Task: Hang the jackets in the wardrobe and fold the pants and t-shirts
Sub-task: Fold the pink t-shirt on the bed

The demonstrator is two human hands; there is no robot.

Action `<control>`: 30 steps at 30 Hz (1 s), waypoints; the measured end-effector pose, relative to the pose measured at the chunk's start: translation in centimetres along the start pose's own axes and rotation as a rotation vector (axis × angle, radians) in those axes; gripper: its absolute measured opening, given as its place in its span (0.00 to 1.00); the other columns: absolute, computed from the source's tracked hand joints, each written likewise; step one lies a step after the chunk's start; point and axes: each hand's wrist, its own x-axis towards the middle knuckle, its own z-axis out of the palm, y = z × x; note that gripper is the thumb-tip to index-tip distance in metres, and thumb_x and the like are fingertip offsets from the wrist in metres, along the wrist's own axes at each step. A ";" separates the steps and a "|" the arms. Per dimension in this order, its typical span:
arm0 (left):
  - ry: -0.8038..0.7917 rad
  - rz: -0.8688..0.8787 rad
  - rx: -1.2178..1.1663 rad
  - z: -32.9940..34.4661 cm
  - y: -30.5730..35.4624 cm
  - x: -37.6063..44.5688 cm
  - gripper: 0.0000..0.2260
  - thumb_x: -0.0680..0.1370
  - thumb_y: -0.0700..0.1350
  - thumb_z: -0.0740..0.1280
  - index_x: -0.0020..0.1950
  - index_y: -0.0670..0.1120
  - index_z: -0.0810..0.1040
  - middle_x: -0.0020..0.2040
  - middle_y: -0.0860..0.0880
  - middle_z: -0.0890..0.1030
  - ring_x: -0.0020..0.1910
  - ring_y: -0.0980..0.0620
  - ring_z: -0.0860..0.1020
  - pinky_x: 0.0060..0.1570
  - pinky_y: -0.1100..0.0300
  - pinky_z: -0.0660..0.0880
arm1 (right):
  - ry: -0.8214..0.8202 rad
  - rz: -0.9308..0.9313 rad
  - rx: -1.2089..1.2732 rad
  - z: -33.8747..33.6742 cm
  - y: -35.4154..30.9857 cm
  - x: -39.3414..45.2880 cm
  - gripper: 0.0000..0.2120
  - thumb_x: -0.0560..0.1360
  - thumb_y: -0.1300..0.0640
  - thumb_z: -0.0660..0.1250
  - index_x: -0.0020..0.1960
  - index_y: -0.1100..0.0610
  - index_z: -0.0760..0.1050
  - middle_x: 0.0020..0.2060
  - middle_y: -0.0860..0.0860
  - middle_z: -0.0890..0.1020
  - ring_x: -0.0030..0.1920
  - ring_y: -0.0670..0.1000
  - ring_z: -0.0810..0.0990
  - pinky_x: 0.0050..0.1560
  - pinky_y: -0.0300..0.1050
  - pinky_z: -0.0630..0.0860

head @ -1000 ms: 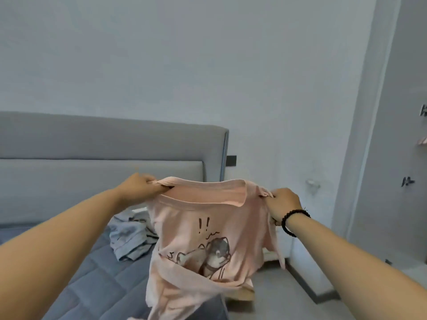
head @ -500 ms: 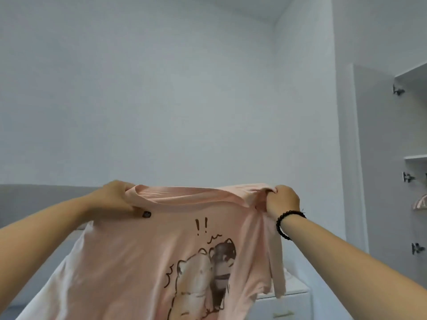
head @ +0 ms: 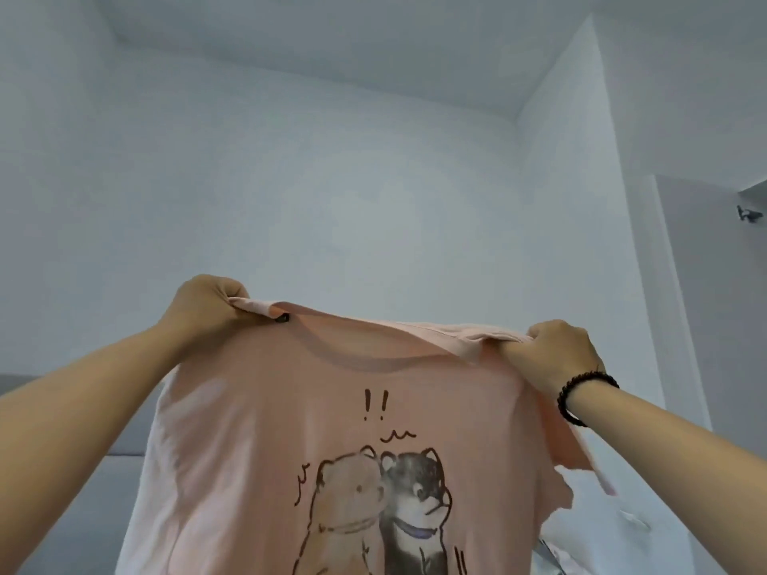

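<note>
A pink t-shirt (head: 265, 433) with a cartoon print of two animals hangs spread out in front of me, held up high by its shoulders. My left hand (head: 207, 309) grips the left shoulder seam. My right hand (head: 556, 350), with a black bead bracelet at the wrist, grips the right shoulder. The shirt's lower part runs out of the bottom of the frame and hides whatever is behind it.
A white wall and ceiling fill the upper view. A grey headboard (head: 83, 491) shows at the lower left behind my arm. The wardrobe's open door (head: 714, 325) with a hinge stands at the right edge.
Both hands have lifted the shirt higher and pulled it wider apart, so it hangs flat. The view has tilted up, and the bed with the other clothes has dropped out of sight.
</note>
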 end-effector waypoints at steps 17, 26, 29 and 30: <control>0.261 -0.125 -0.099 -1.1 -4.9 -6.1 0.21 0.70 0.59 0.72 0.35 0.45 0.68 0.29 0.52 0.67 0.28 0.53 0.64 0.28 0.59 0.62 | -0.381 0.056 0.676 4.6 -0.5 -6.1 0.21 0.74 0.47 0.68 0.42 0.67 0.71 0.35 0.55 0.71 0.35 0.53 0.68 0.36 0.45 0.64; -0.461 -0.373 0.124 1.5 -16.6 -11.1 0.28 0.65 0.65 0.74 0.32 0.42 0.70 0.30 0.43 0.69 0.30 0.50 0.69 0.33 0.58 0.63 | -0.775 0.089 0.489 11.9 4.4 -11.4 0.07 0.76 0.55 0.68 0.45 0.55 0.84 0.40 0.54 0.86 0.38 0.50 0.82 0.39 0.41 0.78; -0.663 -0.520 0.128 4.0 -19.8 -13.0 0.17 0.69 0.59 0.75 0.39 0.44 0.83 0.37 0.46 0.83 0.36 0.49 0.80 0.39 0.57 0.76 | -0.865 0.083 0.350 15.5 6.6 -12.2 0.14 0.75 0.51 0.69 0.39 0.62 0.81 0.32 0.59 0.80 0.31 0.53 0.75 0.35 0.44 0.70; -0.728 -0.580 0.098 4.9 -20.8 -13.6 0.16 0.66 0.55 0.78 0.39 0.43 0.83 0.37 0.45 0.82 0.35 0.48 0.80 0.38 0.56 0.77 | -0.934 0.039 0.225 16.6 7.5 -12.6 0.16 0.74 0.50 0.69 0.37 0.63 0.78 0.29 0.60 0.76 0.30 0.52 0.73 0.34 0.44 0.67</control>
